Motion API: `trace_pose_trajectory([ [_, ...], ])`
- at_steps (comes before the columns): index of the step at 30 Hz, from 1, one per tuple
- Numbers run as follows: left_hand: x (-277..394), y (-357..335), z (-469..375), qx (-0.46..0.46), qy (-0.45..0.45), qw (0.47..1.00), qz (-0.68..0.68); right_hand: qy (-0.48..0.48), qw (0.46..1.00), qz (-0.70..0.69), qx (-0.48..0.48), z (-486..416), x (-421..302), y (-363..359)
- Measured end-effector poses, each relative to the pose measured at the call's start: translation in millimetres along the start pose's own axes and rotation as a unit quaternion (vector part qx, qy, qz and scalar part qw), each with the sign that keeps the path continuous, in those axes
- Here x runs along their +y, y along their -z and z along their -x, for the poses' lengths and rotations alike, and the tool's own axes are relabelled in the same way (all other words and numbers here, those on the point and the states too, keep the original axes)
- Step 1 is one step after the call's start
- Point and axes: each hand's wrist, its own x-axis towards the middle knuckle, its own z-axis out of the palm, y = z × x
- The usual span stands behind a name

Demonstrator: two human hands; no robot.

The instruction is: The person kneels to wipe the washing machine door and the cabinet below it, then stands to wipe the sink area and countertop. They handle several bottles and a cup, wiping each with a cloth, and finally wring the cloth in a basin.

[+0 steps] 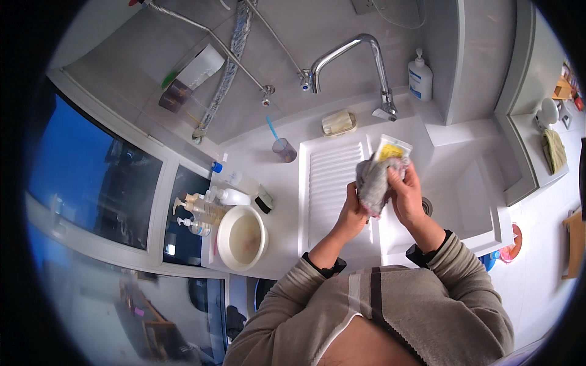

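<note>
Both hands are raised over the divide between the ribbed washboard [332, 183] and the white sink basin [462, 201]. A grey cloth [376, 183] with reddish edging is bunched between them. My left hand [351, 212] grips its lower left side, with the fingertips partly hidden behind it. My right hand [407, 192] pinches the cloth from the right, thumb on top. Out of the cloth's upper end sticks a white and yellow tube or packet [393, 147] bearing writing; its lower part is covered, and the cloth seems wrapped around it.
A chrome faucet [380, 59] arches behind the sink. Soap in a dish [339, 122], a cup with a blue toothbrush [284, 150] and a pump bottle [420, 78] line the back. At left stand a water-filled basin [242, 238], a scrub brush [264, 199] and several bottles [201, 212].
</note>
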Motion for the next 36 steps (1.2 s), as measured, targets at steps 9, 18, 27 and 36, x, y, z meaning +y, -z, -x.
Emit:
trace_pose_trajectory([
  [9, 22, 3, -3, -0.115, 0.055, 0.991, 0.049, -0.061, 0.998, -0.025, 0.007, -11, -18, -8],
  [18, 48, -5, 0, -0.075, 0.019, 0.997, 0.011, 0.018, 0.991, 0.009, 0.131, -31, -33, -11],
  [27, 44, 2, 2, -0.066, 0.020, 0.998, -0.017, 0.059, 0.981, 0.045, 0.180, -48, -36, 5],
  [36, 24, 14, 15, -0.015, 0.022, 1.000, -0.004, 0.165, 0.975, -0.047, 0.138, -71, -91, 41],
])
